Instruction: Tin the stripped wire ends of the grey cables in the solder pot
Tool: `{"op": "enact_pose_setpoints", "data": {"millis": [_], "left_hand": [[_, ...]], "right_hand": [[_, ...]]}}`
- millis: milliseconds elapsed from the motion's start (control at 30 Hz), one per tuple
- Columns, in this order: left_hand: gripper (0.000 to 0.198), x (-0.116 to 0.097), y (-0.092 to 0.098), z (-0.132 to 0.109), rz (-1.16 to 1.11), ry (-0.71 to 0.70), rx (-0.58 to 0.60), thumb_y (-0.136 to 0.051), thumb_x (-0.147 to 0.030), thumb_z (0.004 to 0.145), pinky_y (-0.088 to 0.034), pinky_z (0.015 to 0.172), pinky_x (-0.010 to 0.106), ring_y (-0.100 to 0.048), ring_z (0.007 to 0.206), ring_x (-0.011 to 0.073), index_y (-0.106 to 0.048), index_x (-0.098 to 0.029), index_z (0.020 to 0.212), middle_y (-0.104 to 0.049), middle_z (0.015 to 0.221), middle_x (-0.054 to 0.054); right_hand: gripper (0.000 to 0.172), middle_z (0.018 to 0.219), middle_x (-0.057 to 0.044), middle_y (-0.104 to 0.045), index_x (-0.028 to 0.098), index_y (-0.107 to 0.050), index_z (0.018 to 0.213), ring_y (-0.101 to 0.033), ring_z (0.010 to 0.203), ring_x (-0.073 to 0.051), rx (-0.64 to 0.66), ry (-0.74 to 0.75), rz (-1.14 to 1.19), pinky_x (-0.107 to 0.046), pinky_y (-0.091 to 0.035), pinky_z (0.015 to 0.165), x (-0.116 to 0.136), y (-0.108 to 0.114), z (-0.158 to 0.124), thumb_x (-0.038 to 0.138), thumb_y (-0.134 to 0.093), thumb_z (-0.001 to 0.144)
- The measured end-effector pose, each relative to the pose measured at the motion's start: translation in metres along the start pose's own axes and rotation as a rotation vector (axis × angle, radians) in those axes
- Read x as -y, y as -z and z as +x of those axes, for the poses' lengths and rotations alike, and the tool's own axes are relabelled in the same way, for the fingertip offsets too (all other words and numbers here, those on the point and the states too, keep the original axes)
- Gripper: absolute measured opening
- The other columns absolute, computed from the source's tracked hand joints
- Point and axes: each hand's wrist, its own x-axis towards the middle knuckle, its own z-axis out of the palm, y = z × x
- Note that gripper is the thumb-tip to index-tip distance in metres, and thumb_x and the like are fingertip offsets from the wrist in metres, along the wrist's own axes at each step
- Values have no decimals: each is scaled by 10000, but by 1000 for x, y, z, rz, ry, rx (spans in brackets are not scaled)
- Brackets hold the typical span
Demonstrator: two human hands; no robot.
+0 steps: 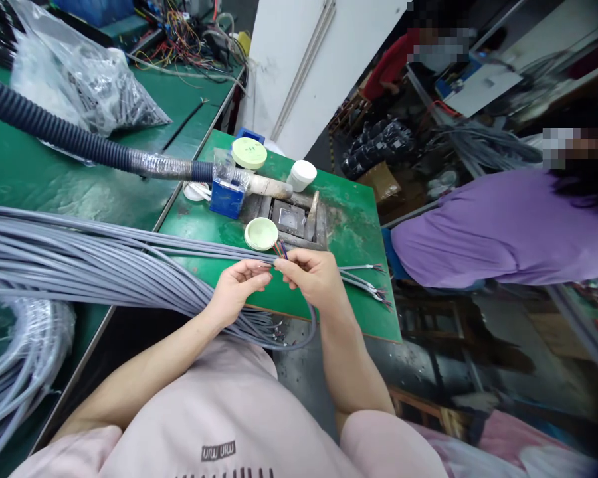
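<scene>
My right hand grips a grey multi-core cable, which loops down below the hand toward the bundle. Thin coloured wires fan out from its stripped end, above the right fingertips. Close by on the left, my left hand has thumb and fingers pinched together at that cable end; what lies between them is too small to make out. A thick bundle of grey cables runs from the left beneath and behind my left hand. Other stripped cable ends lie on the green board to the right.
Behind my hands stand a pale green bowl, a sooty metal fixture, a white cup and a round yellow-green lid. A ribbed black hose reaches over from the left. A person in purple sits at right.
</scene>
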Motion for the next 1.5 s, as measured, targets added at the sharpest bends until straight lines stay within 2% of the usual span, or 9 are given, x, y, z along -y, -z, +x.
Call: {"op": "enact_pose_setpoints", "data": {"millis": [233, 400, 500, 567, 700, 867, 1100, 1333, 1500], "left_hand": [[246, 1, -10, 1, -47, -191, -123, -793, -339, 615, -453, 575, 222, -536, 565, 82, -672, -169, 743, -616, 615, -30], [144, -6, 1, 1, 172, -460, -218, -730, -319, 724, -462, 613, 253, -565, 605, 101, -686, -185, 754, -644, 672, -11], [36, -11, 7, -2, 477, -763, -70, -735, -232, 728, -470, 678, 294, -599, 656, 130, -713, -206, 716, -680, 674, 2], [27, -11, 8, -3, 519, -833, 11, -741, -194, 721, -469, 689, 299, -603, 653, 130, -724, -215, 722, -692, 673, 3], [246, -5, 4, -2, 252, -497, -44, -769, -315, 702, -496, 730, 302, -639, 773, 160, -719, -204, 916, -723, 835, 40], [386, -1, -2, -3, 58, -65, 221, -674, -505, 760, -498, 649, 309, -589, 598, 136, -707, -135, 865, -672, 741, 50], [372, -7, 1, -12, 34, 41, 310, -670, -513, 770, -480, 772, 307, -626, 777, 175, -662, -141, 760, -692, 789, 71], [369, -1, 4, -18, -4, 156, 430, -652, -497, 795, -477, 643, 265, -620, 601, 139, -635, -129, 789, -681, 657, 46], [403, 0, 5, -18, 2, 141, 383, -691, -522, 747, -466, 632, 257, -611, 578, 136, -650, -122, 781, -685, 639, 55]], "right_hand": [[286, 497, 36, -541, 165, -602, 603, -466, 403, -67, 31, -35, 153, -194, -373, 401, -4, -18, 0, 406, -669, 740], [343, 562, 55, -582, 176, -623, 1062, -499, 407, -68, 122, -61, 310, -187, -395, 411, -18, -21, -14, 381, -645, 789], [414, 544, 75, -557, 202, -561, 1190, -449, 390, -56, 79, -61, 371, -169, -359, 385, -24, -21, -24, 364, -628, 815], [471, 544, 79, -557, 217, -522, 1248, -424, 384, -54, 34, -52, 405, -166, -337, 372, -24, -22, -28, 363, -630, 813], [571, 541, 77, -571, 231, -454, 1323, -415, 374, -62, -49, -44, 419, -176, -322, 365, -19, -28, -33, 363, -638, 798], [585, 569, 60, -613, 228, -457, 1319, -469, 395, -79, 4, -78, 407, -197, -385, 396, -19, -32, -35, 370, -650, 785], [182, 541, 30, -594, 190, -732, 854, -524, 502, -100, -32, 28, 159, -231, -438, 513, -15, 8, -12, 322, -668, 748], [207, 698, -16, -695, 173, -757, 773, -578, 595, -115, 261, -30, 255, -239, -471, 584, 3, 7, 13, 351, -742, 669], [190, 593, -13, -661, 176, -758, 675, -518, 493, -94, 274, -15, 309, -217, -427, 488, 1, -2, 21, 366, -748, 667]]}}
